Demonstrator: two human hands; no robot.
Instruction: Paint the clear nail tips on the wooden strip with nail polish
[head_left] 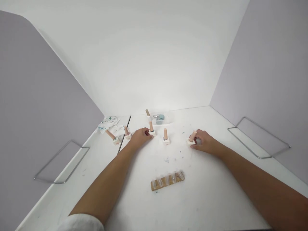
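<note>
My left hand is closed on a nail polish bottle with a white square base and a tan cap. On the right, my right hand grips a similar nail polish bottle by its base. Between the two hands stands another polish bottle, touched by neither. Two more bottles, one upright and one with a slanted cap, stand left of my left hand. Nearer to me lies a brown strip carrying several clear nail tips.
At the back are a clear plastic container with blue-grey bottles and another tan-capped bottle. Crumpled stained tissue lies back left beside a thin dark strip. Wire frames jut from both side panels. Blue-green specks dot the white tabletop.
</note>
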